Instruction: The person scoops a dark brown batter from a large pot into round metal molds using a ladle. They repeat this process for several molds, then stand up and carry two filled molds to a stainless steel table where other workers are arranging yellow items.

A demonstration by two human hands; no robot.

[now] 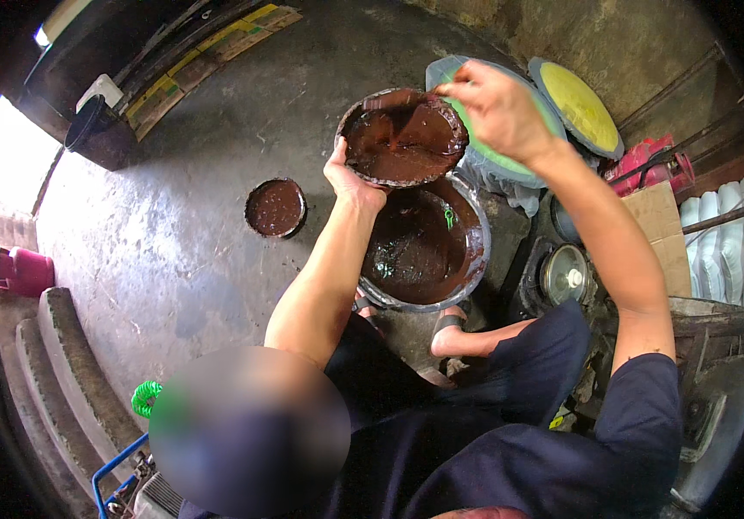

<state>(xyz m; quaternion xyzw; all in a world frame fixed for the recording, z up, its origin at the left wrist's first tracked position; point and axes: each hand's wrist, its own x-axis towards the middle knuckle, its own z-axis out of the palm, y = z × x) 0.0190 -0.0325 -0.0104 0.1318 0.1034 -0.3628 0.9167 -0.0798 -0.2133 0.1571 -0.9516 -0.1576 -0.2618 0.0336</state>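
My left hand [354,178] grips the lower left rim of a round bowl [404,159] coated in dark brown, thick liquid, tilted above a large basin. My right hand [502,110] is at the bowl's upper right rim, blurred, with brown stuff on its fingers; whether they pinch something small cannot be told. Below, the large metal-rimmed basin [479,253] holds more of the brown liquid, and a small green object [449,218] lies in it. A smaller round container [275,207] of brown liquid stands on the floor to the left.
Round covers or trays, one green [508,146] and one yellow [581,109], lean at the upper right. A glass-lidded pot [565,276] stands on the right near cardboard [659,233]. A black bucket [101,133], a pink gas cylinder [25,271] and concrete steps [80,363] are at the left.
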